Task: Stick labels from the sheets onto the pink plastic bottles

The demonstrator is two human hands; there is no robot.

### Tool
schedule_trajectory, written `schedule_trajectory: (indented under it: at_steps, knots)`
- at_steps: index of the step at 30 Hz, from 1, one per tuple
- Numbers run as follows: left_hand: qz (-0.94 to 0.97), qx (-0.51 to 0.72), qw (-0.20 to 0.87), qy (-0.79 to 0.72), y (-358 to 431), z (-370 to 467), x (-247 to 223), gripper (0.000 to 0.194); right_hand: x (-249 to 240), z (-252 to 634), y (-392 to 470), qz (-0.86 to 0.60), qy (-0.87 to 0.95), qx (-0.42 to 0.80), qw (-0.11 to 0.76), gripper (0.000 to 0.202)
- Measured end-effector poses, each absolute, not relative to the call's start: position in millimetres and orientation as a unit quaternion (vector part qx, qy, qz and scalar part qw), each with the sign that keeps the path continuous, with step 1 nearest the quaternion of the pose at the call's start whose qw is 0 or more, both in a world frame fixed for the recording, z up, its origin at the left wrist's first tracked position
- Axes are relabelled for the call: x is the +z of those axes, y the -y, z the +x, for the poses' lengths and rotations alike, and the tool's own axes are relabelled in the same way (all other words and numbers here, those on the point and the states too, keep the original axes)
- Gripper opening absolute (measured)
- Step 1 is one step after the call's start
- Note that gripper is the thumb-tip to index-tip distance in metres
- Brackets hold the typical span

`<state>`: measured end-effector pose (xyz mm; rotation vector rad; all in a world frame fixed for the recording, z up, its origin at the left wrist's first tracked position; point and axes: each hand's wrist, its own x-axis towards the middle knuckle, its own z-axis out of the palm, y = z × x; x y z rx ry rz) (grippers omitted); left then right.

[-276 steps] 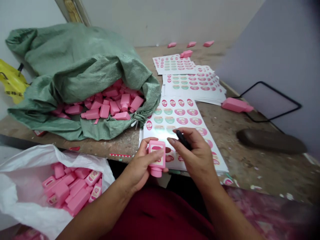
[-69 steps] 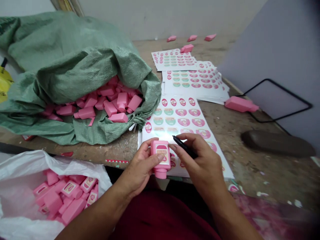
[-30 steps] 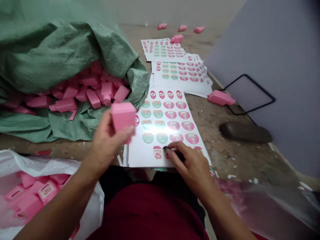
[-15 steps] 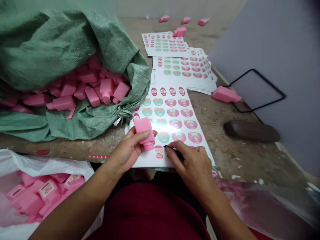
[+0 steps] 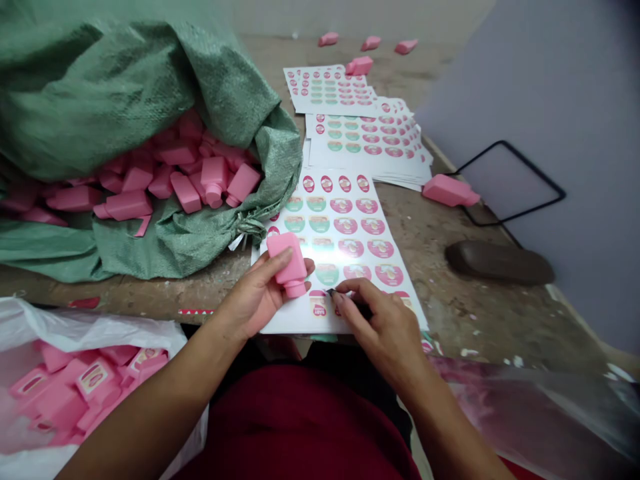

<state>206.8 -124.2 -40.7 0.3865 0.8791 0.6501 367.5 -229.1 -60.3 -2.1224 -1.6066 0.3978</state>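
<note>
My left hand (image 5: 257, 293) is closed around a small pink plastic bottle (image 5: 287, 260), its neck tilted down toward me and its visible face bare. Under both hands lies a white sticker sheet (image 5: 340, 213) printed with rows of pink and green oval labels. My right hand (image 5: 383, 317) pinches a small black pointed tool (image 5: 331, 292), mostly hidden by the fingers, so I cannot make out its kind. Its tip is beside a "BABY" label (image 5: 318, 304) in the row nearest me.
A green woven sack (image 5: 200, 67) full of pink bottles spreads at left. Below it, a white plastic bag (image 5: 95, 327) holds labelled bottles. More sticker sheets (image 5: 360, 140) are stacked behind. At right are a loose bottle (image 5: 450, 190), a black wire frame (image 5: 533, 157) and a brown case (image 5: 500, 262).
My right hand has shifted slightly left and up, bringing the black tip closer to the label. The bottle in my left hand has moved slightly left and up.
</note>
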Motion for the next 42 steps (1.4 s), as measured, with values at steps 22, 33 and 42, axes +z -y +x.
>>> schedule_trajectory:
  at_steps: [22,33,42]
  knots:
    - [0.218,0.323,0.849,-0.356,159.6,210.7,-28.2,0.028,-17.5,352.0,223.1,-0.633,0.397,0.376,0.548,0.014]
    - [0.201,0.339,0.841,-0.37,169.9,212.9,-28.1,0.035,-19.1,335.2,214.6,-0.608,0.38,0.358,0.598,0.016]
    - [0.224,0.328,0.838,-0.375,169.7,213.7,-25.4,0.038,-25.2,335.0,214.1,-0.601,0.41,0.336,0.598,0.017]
